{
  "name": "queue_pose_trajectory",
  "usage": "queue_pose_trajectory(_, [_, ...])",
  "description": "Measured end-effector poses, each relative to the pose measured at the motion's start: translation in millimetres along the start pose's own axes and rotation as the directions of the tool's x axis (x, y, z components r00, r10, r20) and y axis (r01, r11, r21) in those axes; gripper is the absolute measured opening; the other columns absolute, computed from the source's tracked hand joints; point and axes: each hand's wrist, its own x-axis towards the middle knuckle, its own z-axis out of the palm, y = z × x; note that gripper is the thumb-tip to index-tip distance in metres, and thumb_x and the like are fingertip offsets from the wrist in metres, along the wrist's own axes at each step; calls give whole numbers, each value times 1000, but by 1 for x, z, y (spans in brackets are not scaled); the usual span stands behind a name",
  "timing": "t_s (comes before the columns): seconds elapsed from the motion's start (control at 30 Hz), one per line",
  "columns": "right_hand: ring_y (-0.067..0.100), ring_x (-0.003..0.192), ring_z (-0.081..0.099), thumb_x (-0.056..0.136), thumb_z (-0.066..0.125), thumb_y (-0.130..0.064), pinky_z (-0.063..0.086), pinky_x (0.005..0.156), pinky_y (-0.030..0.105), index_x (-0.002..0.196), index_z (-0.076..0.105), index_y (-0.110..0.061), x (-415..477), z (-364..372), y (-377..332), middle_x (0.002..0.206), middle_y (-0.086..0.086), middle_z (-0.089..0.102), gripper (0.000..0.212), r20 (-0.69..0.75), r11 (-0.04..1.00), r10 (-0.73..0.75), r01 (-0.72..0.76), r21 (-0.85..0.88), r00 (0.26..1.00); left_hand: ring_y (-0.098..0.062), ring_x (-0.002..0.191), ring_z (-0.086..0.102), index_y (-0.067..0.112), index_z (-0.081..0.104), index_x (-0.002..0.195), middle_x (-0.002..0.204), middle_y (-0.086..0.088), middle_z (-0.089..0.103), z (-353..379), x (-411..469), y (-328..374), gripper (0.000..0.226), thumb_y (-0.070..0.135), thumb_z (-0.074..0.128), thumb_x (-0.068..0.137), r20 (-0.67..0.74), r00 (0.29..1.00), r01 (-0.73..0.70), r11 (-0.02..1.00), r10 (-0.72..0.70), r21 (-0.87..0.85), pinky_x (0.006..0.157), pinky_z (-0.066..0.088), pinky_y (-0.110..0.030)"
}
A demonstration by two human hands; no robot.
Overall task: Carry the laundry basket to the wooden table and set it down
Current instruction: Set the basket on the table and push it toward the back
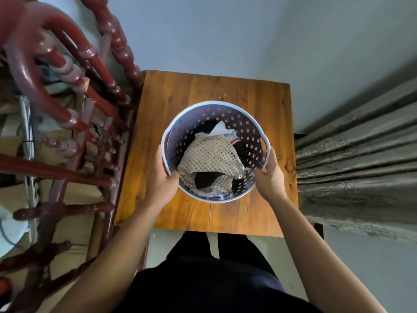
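My left hand (163,177) is clamped on the near-left rim of the laundry basket (191,123), thumb hooked inside, fingers wrapped under the edge. My right hand (269,175) grips the near-right rim just below the side handle in the same way. The basket sits over the middle of the wooden table (180,91); I cannot tell whether its base touches the top. Inside lie a beige mesh cloth (209,157) and dark clothes. Red chairs (67,105) are stacked to the left, and a grey curtain (352,159) hangs on the right.
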Motion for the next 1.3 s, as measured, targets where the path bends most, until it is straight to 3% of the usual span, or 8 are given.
queue_pose_trajectory(0.1, [28,85,65,100,49,-14,45,68,32,163,11,-33,6,-12,14,108,7,68,76,107,993,-7,20,-114,994,7,134,37,20,12,163,155,16,39,15,-14,3,85,1,59,95,4,1000,10,997,-10,71,100,28,3])
queue_pose_trajectory(0.2, [34,97,71,104,47,-32,52,69,33,163,-9,-34,9,-20,29,129,15,68,81,198,977,-52,91,-192,979,-23,157,23,12,-8,164,173,-6,11,38,-23,-6,98,12,63,96,-63,990,131,984,-124,118,113,25,-21])
queue_pose_trajectory(0.27, [32,128,62,103,47,-48,53,92,40,160,-19,-37,10,-26,38,162,7,43,88,259,954,-144,203,-218,955,-35,148,40,10,-14,162,170,-13,24,57,-29,-5,100,16,62,98,-122,946,309,950,-302,50,107,37,-33])
queue_pose_trajectory(0.4, [22,154,32,97,53,-57,48,105,38,162,-18,-33,5,-36,44,174,-8,-7,99,346,899,-272,366,-242,898,-32,125,55,0,17,157,143,-14,52,85,-31,-3,66,0,48,99,-269,842,466,881,-469,-78,87,37,-30])
queue_pose_trajectory(0.5, [25,154,32,90,56,-66,56,99,40,160,-22,-35,14,-38,48,172,-9,-19,109,380,867,-332,438,-238,864,-43,132,51,-6,28,149,145,-26,49,84,-20,-12,54,1,45,98,-319,819,500,866,-477,-12,97,43,-40])
queue_pose_trajectory(0.87, [-6,143,9,59,76,-81,46,109,36,156,-32,-32,52,-18,9,167,-14,-33,153,407,900,-254,368,-232,877,-41,112,63,9,41,123,121,-21,63,24,66,-1,44,17,47,81,-302,902,379,900,-307,216,91,52,-46])
queue_pose_trajectory(1.0, [17,154,29,65,73,-79,49,101,35,157,-31,-28,63,7,-19,169,-11,-28,148,392,877,-229,363,-314,891,-41,125,57,3,35,147,136,-22,57,-3,117,18,54,3,46,94,-254,928,340,899,-272,277,85,41,-35])
queue_pose_trajectory(1.3, [26,148,42,67,70,-80,53,93,37,162,-16,-18,122,124,-111,173,-2,-17,142,223,884,-184,261,-389,957,-20,144,43,13,24,159,161,-7,38,-57,200,21,75,13,63,95,-192,974,130,991,-123,21,118,37,-38])
